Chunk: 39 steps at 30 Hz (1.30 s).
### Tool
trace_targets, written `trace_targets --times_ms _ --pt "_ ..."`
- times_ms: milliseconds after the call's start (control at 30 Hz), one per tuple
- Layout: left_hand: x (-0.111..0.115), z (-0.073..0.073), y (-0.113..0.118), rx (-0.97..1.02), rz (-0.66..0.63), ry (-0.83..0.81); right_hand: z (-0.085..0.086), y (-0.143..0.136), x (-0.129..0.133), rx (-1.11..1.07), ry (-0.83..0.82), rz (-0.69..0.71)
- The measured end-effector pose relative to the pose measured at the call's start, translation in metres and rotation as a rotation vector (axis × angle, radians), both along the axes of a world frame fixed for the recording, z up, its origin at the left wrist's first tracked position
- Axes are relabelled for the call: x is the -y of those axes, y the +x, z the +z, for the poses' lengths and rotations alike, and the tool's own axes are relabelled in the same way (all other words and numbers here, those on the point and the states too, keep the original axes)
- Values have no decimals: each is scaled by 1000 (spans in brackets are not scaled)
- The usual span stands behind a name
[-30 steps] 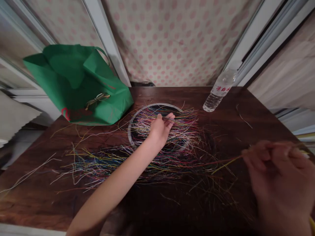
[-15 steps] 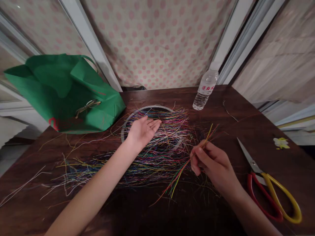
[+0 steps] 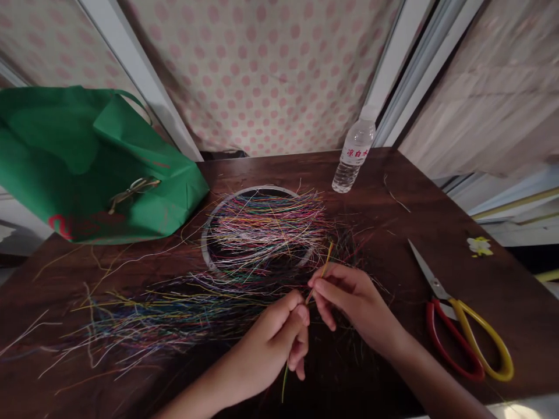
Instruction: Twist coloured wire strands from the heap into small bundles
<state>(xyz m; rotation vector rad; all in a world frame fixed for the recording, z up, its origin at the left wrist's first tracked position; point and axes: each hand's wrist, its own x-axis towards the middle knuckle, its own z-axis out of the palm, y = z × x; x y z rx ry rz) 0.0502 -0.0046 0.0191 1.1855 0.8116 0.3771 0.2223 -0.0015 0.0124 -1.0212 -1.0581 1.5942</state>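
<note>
A small bundle of thin coloured wires (image 3: 325, 263) runs between my two hands. My right hand (image 3: 349, 294) pinches it near its upper end, where yellow and orange tips stick out. Lower down, my left hand (image 3: 286, 329) is closed round the same bundle, and a green end hangs below it. Just behind my hands, many loose coloured wires (image 3: 271, 224) lie across a round dish with a pale rim (image 3: 205, 244). Another long heap of wires (image 3: 174, 314) spreads over the dark table to the left.
Open scissors (image 3: 437, 285) with red and yellow handles lie at the right, near a small white and yellow flower (image 3: 479, 246). A water bottle (image 3: 354, 152) stands at the back. A green bag (image 3: 100, 163) fills the back left of the table (image 3: 441, 215).
My left hand has come off the wires on the dish, moved down and right, and closed on the bundle in my right hand. The view has shifted slightly to the right.
</note>
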Motion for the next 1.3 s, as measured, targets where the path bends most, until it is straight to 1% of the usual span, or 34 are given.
trace_targets --times_ms 100,167,267,300,367,467,567,633,667,733,800,967,1167,1300 --pt "2 -5 -3 60 -12 -75 -1 1 -1 -30 -24 -27" --pt "3 -7 -3 109 -9 -164 -1 0 0 -4 -15 33" --pt "3 -10 -1 170 58 -273 -1 -4 1 50 -3 134" --pt "4 -10 0 189 86 -289 -1 -4 1 58 -9 132" --pt "5 -11 1 227 123 -308 -2 -4 1 57 -22 76" --pt "7 -12 1 249 139 -334 -2 -3 0 48 -36 13" --pt "7 -13 2 243 137 -335 -3 -3 0 66 -34 77" --pt "5 -14 4 252 168 -330 -3 -5 1 81 -27 122" --pt "5 -15 5 262 189 -317 -3 -5 1 81 -25 121" --pt "5 -16 7 283 222 -281 -3 -5 0 65 -30 80" --pt "5 -17 8 291 226 -256 -4 -4 0 42 -30 45" --pt "5 -16 9 292 238 -256 -4 -4 1 48 -17 60" --pt "5 -15 7 278 284 -186 -3 1 -1 -63 4 -30" --pt "4 -17 5 229 269 -156 -3 2 -3 -6 10 -65"
